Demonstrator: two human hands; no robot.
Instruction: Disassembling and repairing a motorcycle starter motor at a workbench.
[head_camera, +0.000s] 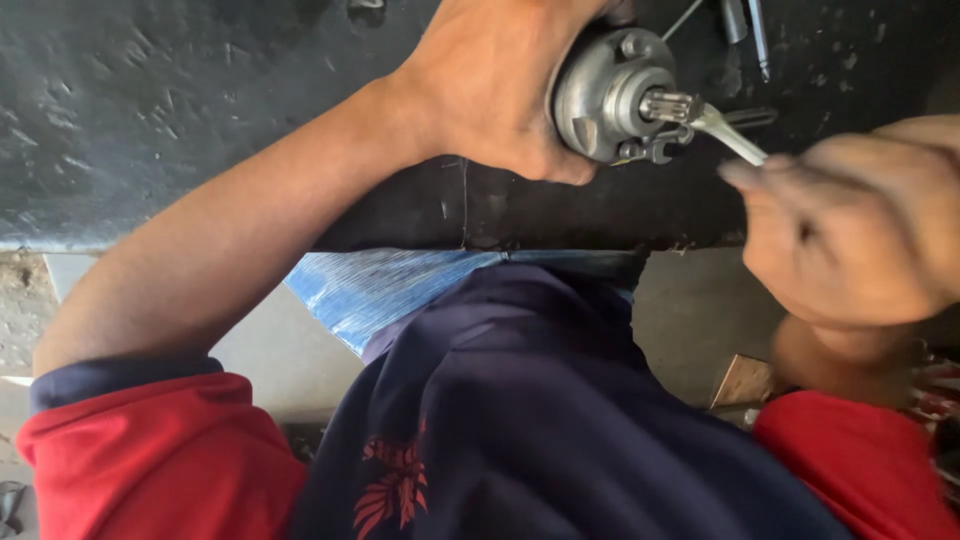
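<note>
Two hands worked over a dark, pitted counter (150, 110). Left hand (490, 85) was wrapped tight around a round grey metal housing (600, 95), fingers curled behind it, thumb side under it. It looked braced against the counter so the part would not turn. The housing's face pointed toward the person, with a short splined shaft (668, 104) sticking out of its middle and small bolts on the flange. Right hand (850, 235) was motion-blurred; fingers seemed closed around the handle of a bright open-ended spanner (730, 132), but the exact grip could not be told. The spanner's head sat at the lower edge of the flange, just beside the shaft, probably on a bolt; the contact itself was too small to confirm.

Beyond the housing, a few thin metal tools (745, 25) lay on the counter's far side, well apart from both hands. No containers showed. Below the counter edge: blue woven sheet (370, 290), navy top with red sleeves (160, 450).
</note>
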